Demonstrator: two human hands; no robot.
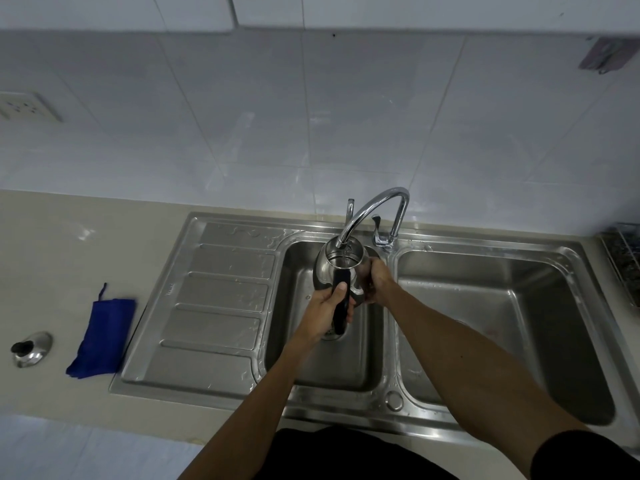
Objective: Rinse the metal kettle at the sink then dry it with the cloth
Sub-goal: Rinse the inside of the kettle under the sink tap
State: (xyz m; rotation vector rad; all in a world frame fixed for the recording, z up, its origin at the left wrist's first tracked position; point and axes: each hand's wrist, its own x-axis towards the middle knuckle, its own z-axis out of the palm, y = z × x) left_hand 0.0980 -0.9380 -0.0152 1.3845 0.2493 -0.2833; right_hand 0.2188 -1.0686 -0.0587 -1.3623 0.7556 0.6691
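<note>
A shiny metal kettle (pixel 333 263) with its lid off hangs over the left sink basin (pixel 349 368), its open mouth under the spout of the curved chrome tap (pixel 377 206). My left hand (pixel 327 311) grips the kettle's black handle (pixel 341 303). My right hand (pixel 375 282) presses against the kettle's right side, fingers wrapped on its body. A folded blue cloth (pixel 104 336) lies on the counter left of the sink. The kettle's metal lid (pixel 31 348) with a black knob rests further left.
A ribbed steel drainboard (pixel 214 306) sits between the cloth and the left basin. The right basin (pixel 502 323) lies beside it. A wire rack (pixel 623 261) stands at the far right edge. The tiled wall carries a socket (pixel 26 107).
</note>
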